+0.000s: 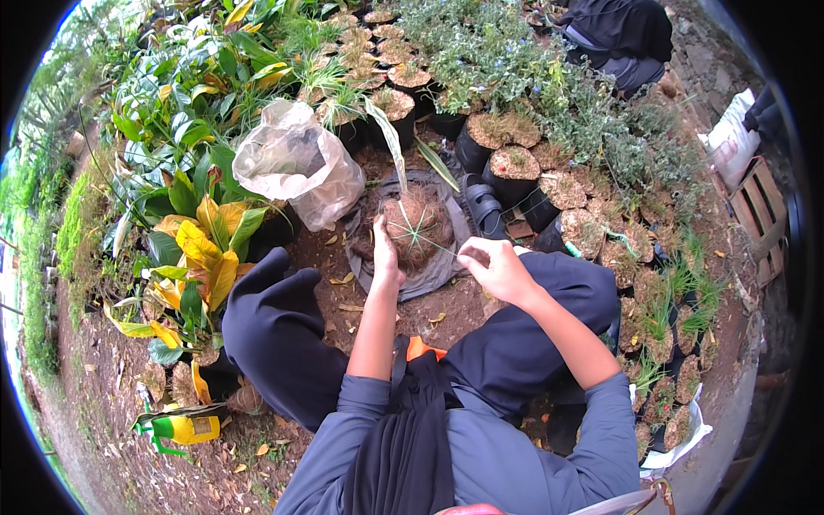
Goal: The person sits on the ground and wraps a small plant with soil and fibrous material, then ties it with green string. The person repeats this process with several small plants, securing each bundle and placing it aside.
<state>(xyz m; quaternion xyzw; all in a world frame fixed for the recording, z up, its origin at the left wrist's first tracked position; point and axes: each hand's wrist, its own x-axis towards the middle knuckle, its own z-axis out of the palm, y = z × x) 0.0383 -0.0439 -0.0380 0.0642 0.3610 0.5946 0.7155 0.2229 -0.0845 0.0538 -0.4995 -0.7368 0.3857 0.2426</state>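
A round ball of brown coconut fibre (418,235) sits over a dark plastic sheet (444,273) on the soil. Green string (415,233) crosses it in a star pattern. Against the ball's left side rests my left hand (387,254), steadying it with an upright palm. My right hand (497,269) pinches the string, which runs taut from the ball to my fingertips. A long variegated leaf (391,138) rises from the ball's far side. More loose fibre (368,215) lies beside the ball on the sheet.
A translucent plastic bag (299,164) stands left of the ball. Black-potted plants (515,167) crowd the far and right sides, near a dark sandal (484,205). Yellowing leafy plants (206,248) and a yellow-green spray bottle (187,429) are at left. Another person (615,42) crouches at upper right.
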